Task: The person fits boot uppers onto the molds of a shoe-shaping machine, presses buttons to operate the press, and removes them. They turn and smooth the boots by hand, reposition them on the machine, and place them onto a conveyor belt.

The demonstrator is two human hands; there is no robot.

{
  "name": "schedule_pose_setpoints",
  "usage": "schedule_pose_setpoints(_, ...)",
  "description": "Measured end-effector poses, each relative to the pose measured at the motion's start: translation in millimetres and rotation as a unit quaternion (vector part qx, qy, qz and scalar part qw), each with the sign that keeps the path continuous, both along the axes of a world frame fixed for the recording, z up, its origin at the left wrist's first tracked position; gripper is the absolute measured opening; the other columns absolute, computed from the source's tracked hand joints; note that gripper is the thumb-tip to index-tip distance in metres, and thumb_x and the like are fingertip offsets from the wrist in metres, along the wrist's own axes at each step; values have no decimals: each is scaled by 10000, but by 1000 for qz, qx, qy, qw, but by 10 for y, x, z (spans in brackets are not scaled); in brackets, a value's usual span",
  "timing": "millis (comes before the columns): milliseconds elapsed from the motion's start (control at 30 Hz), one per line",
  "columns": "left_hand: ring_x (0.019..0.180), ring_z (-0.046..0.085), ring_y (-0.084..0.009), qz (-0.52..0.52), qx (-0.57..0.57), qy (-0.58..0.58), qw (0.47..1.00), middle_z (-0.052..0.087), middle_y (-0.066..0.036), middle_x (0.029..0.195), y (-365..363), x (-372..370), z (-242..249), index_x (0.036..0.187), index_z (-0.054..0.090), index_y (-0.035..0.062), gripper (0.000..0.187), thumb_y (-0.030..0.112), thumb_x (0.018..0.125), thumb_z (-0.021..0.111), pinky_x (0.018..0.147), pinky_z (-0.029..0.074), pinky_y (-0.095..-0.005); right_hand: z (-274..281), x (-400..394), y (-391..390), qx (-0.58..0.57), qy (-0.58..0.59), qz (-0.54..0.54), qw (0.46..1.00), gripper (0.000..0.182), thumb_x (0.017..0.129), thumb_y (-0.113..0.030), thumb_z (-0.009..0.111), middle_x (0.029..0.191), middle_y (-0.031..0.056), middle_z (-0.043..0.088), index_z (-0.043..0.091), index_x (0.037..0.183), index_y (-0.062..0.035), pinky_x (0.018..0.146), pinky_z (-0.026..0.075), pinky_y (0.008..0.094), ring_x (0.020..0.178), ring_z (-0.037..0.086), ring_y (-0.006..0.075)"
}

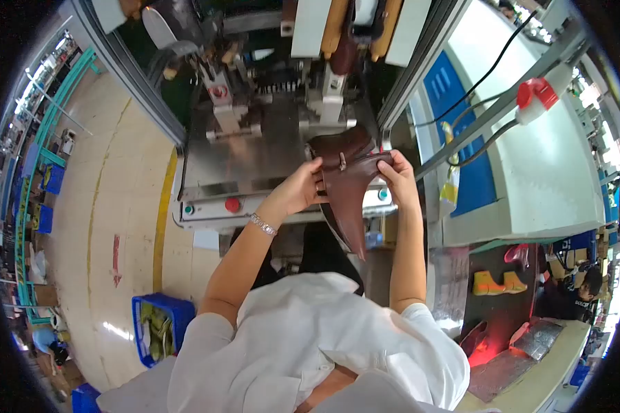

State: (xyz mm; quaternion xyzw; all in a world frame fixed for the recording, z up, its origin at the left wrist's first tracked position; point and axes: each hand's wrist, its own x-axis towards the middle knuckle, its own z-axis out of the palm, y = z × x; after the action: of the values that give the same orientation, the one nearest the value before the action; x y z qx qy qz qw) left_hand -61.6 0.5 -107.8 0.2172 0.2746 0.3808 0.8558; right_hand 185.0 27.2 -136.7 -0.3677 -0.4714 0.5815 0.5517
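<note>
- Closest in: white shirt [310, 344] of the person wearing the camera, both bare arms stretched forward, a bracelet [262, 224] on the left wrist.
- Left hand [301, 189] pinches the edge of a brown leather boot upper [348, 186], fingers curled tight on it; right hand [398, 177] grips the opposite edge the same way.
- The upper hangs between both hands, just above the front edge of the metal machine bed [255, 158] (red button [233, 204] and green buttons along that front panel).
- Looks like the lining-up step: piece held over the bed, not yet seated on it. I'd guess the next move needs both hands to ease it forward evenly toward the clamps [324, 89].
- The fisheye warps the far end, so I can't tell what the tooling is.
- Off to the right: orange shoe forms [492, 282] on a dark bench.
</note>
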Motion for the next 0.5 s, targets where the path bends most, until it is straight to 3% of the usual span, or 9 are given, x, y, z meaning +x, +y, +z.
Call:
schedule_pose_setpoints(67,923,559,-131,68,72,43,994,572,-34,1054,-346,93,166,1114,516,32,291,165,861,571,793,446,-272,40,-97,-282,8,-44,20,999,189,802,-39,609,818,-26,571,553,982,-44,705,406,196,746,512,49)
schedule_pose_setpoints(100,930,561,-137,87,98,61,990,568,-38,1069,-426,97,61,1125,507,31,295,153,863,570,797,455,-282,62,-139,-366,10,-127,3,992,229,767,-21,634,919,38,588,560,984,-18,775,429,261,849,554,135)
schedule_pose_setpoints(167,943,565,-147,120,167,96,974,560,-46,1099,-459,76,-96,1146,487,30,307,129,868,569,804,472,-303,204,-492,-529,214,-326,-285,876,261,752,-26,644,1006,101,567,541,990,2,776,427,296,867,539,198)
schedule_pose_setpoints(200,948,557,-141,153,195,139,959,562,-47,1088,-484,61,-109,1143,487,21,295,142,882,551,807,463,-294,138,-518,-586,227,-339,-326,853,326,739,-68,668,1059,145,535,529,1023,12,781,425,328,882,524,243)
schedule_pose_setpoints(233,945,551,-134,160,194,166,954,561,-47,1081,-487,37,-97,1139,491,19,291,152,886,547,803,456,-286,136,-605,-720,225,-355,-310,853,381,730,-106,692,998,132,549,529,1060,-4,751,433,340,834,537,241)
schedule_pose_setpoints(300,938,538,-120,177,196,211,941,561,-48,1068,-506,16,-58,1131,499,14,287,171,894,539,795,442,-270,255,-914,-953,102,-307,-94,942,468,703,-153,739,864,76,543,533,1108,-44,637,447,307,681,536,189)
schedule_pose_setpoints(333,922,517,-102,134,192,310,921,556,-43,1046,-548,-11,34,1112,514,3,281,195,907,521,787,420,-251,177,-1104,-979,123,-269,-143,945,473,689,-158,754,851,70,542,541,1093,-33,582,436,266,652,526,139)
schedule_pose_setpoints(367,912,513,-98,148,210,312,914,555,-39,1039,-583,-4,33,1109,516,1,286,203,907,523,783,417,-249,31,-1198,-939,123,-266,-178,939,304,751,-43,677,798,58,565,544,1021,0,561,433,221,637,528,90)
schedule_pose_setpoints(500,924,513,-109,170,264,336,888,553,-38,1040,-574,-33,34,1115,511,-15,307,159,867,563,809,410,-256,-71,-1321,-840,127,-169,-164,964,158,781,-35,635,673,44,564,526,888,5,509,427,228,557,534,90)
